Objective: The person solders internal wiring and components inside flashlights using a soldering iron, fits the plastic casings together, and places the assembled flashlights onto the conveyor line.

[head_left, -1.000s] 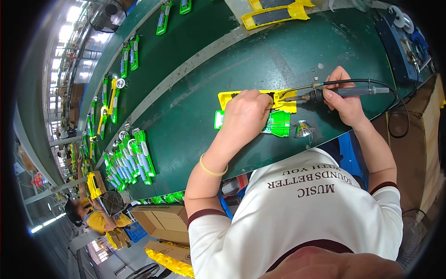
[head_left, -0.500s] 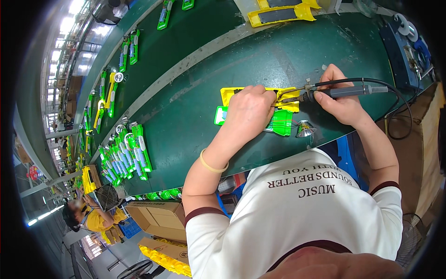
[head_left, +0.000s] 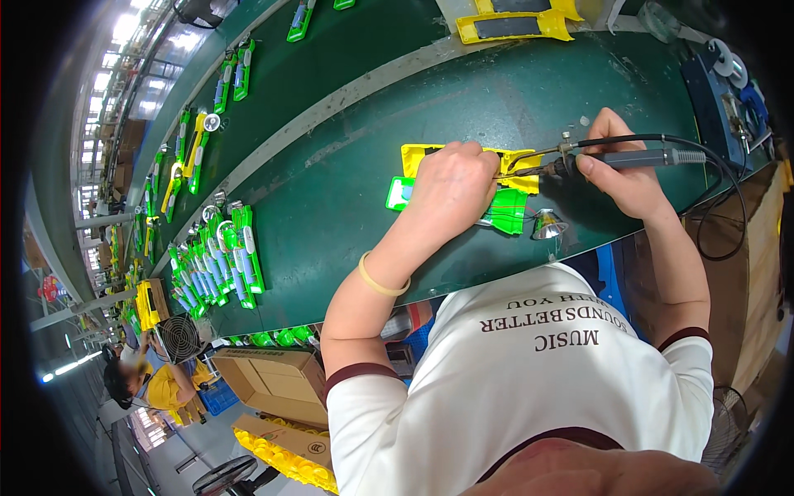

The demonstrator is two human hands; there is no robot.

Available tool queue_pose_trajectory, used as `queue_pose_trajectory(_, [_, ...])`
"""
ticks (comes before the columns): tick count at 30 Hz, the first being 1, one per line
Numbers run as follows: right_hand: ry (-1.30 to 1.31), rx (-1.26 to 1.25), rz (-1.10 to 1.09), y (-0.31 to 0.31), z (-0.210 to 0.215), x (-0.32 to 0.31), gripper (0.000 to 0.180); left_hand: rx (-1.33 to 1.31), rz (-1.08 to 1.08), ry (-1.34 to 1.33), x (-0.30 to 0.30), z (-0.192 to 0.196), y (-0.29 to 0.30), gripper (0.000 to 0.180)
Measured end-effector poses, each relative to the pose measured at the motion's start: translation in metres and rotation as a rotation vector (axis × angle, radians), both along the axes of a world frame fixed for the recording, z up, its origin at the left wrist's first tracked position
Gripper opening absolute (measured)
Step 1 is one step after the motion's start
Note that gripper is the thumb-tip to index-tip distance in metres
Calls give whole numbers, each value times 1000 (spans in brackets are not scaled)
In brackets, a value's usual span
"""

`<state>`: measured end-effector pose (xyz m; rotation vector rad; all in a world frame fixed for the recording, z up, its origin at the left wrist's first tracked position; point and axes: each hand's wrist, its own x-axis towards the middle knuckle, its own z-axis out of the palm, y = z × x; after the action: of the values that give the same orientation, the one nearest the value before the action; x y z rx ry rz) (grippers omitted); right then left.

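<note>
Yellow-and-green plastic housing [head_left: 509, 194], at frame centre on the green belt [head_left: 347, 190], is pressed flat by the left hand [head_left: 451, 186], steadying it; a grey soldering iron [head_left: 628, 159] is gripped by the right hand [head_left: 620, 169].

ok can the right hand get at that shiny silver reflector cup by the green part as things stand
Probably not at once: the right hand is wrapped around the soldering iron. The reflector cup sits uncovered on the green table just below that hand, so nothing else blocks it.

Long green bench [head_left: 347, 207] under bright ceiling lights [head_left: 124, 29]; cardboard boxes [head_left: 273, 380] and fans [head_left: 178, 337] on the floor [head_left: 178, 455] at left.
</note>
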<state>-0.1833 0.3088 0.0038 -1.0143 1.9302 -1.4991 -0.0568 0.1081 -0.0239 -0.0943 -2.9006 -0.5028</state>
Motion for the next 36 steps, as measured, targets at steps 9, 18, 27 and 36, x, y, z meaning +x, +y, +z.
queue_pose_trajectory(9, [192, 112, 91, -17, 4, -6, 27, 26, 5, 16, -1, -1, 0, 5])
queue_pose_trajectory(18, [300, 103, 42, -13, 30, -4, 27, 34, 14, 30, 2, -1, -1, 5])
queue_pose_trajectory(27, [-306, -286, -178, -27, -19, 21, 25, 32, -7, 19, 0, -1, -1, 7])
queue_pose_trajectory(36, [-477, -403, -172, -32, -49, 15, 23, 5, -10, -6, -3, -1, 2, 7])
